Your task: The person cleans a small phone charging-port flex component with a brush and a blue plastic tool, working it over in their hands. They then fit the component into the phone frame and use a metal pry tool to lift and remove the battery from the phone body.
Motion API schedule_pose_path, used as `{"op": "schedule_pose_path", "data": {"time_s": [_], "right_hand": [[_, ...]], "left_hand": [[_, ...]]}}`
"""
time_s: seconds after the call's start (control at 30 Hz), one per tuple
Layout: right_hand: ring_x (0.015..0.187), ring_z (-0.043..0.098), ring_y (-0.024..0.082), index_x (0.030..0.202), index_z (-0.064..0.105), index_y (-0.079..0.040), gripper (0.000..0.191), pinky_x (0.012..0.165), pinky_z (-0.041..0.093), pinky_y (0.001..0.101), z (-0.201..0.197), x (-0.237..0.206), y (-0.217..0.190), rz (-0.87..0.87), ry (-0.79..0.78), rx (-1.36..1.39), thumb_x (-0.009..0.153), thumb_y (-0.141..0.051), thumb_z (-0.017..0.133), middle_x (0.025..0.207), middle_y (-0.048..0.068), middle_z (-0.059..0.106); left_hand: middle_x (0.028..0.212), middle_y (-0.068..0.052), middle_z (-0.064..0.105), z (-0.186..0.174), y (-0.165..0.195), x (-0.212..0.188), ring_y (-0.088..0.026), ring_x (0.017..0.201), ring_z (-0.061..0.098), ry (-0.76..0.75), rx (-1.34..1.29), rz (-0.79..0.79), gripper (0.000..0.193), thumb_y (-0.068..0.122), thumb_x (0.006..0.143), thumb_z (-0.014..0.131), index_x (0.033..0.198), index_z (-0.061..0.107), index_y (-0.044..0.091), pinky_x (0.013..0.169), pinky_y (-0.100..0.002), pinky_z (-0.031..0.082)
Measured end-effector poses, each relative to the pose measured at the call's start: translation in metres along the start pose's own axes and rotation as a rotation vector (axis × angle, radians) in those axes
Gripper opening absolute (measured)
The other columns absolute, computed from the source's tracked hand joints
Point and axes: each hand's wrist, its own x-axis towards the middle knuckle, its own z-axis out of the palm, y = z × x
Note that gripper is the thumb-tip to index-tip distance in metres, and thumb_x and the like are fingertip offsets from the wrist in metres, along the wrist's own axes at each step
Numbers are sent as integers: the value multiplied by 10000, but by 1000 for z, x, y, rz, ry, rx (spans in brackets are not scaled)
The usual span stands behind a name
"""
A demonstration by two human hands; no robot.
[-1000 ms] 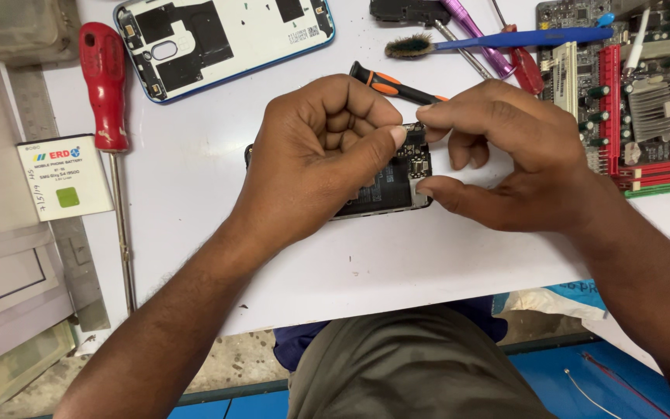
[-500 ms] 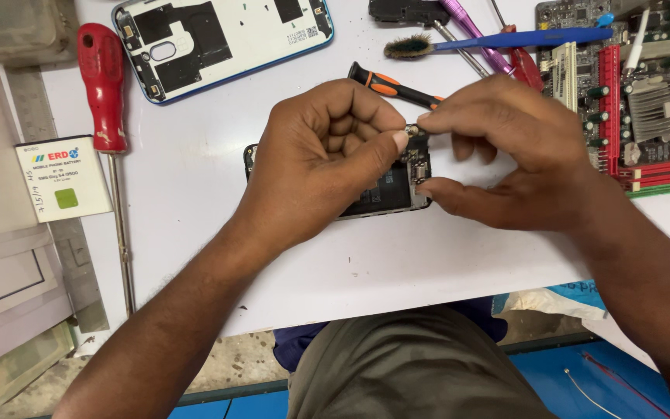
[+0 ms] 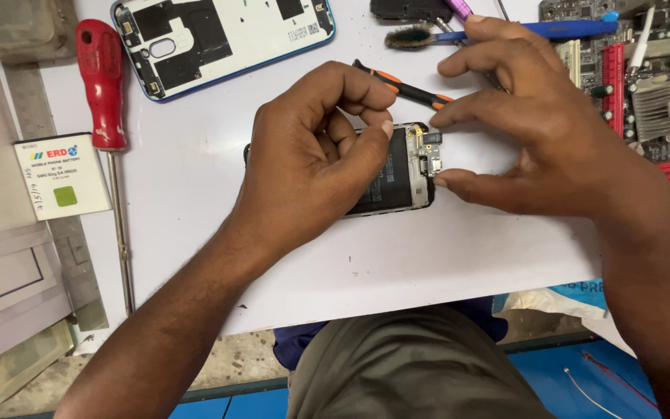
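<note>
A dark opened phone [image 3: 406,172] lies flat on the white table [image 3: 188,209], its inner board and connector end showing. My left hand [image 3: 312,163] covers most of the phone and holds it down, thumb pressed on its middle. My right hand [image 3: 540,136] is at the phone's right end with fingers spread; the index tip is by the upper corner and the thumb tip touches the lower corner. Nothing shows between those fingers.
A blue-rimmed phone back cover [image 3: 226,35] lies at the top. A red-handled screwdriver [image 3: 102,85] and a white battery pack [image 3: 62,174] lie at the left. A small orange-black screwdriver [image 3: 405,88], a blue brush [image 3: 505,32] and a green-red circuit board [image 3: 661,85] are near my right hand.
My right hand has opened from a pinch at the phone's end, and its fingers have spread apart. My left hand stays on the phone.
</note>
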Motion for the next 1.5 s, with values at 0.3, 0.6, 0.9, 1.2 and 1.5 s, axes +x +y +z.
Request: {"op": "schedule_pose_path", "data": {"time_s": [0.3,0.6,0.9,1.2,1.5], "right_hand": [[1519,314,436,1100,706,-51,471,1238,334,596,5,4,-1,-18,-25,39,709,-203,920,1419,180,525],[1498,346,445,1091,712,-55,464,1244,296,607,0,2,0,-31,-16,50,689,-182,907,1403,186,533],[1490,370,444,1080,716,-46,460,1200,389,576,5,2,0,-33,-9,2,701,-200,928,1408,187,536],[1471,404,418,1100,715,-54,485,1239,289,623,4,2,-3,-16,-22,-36,691,-211,924,1395,185,551],[1482,404,387,1150,712,-75,490,1279,255,630,3,0,2,-21,-23,15,730,-234,909,1418,157,541]], "left_hand": [[966,6,650,-1,-2,0,31,667,479,-14,12,17,145,35,1030,672,1169,652,1,571,-159,400],[951,7,651,-1,-2,0,32,651,473,-11,24,6,129,41,1030,677,1151,655,2,558,-162,393],[954,8,655,-2,-2,0,31,658,477,-15,35,19,126,40,1032,682,1149,653,3,561,-162,398],[944,-4,673,-1,-1,0,24,620,465,2,87,6,138,33,1001,697,1132,663,11,527,-171,376],[955,-12,690,-2,-1,1,18,608,488,-3,117,21,134,30,992,699,1121,665,15,516,-176,387]]}}
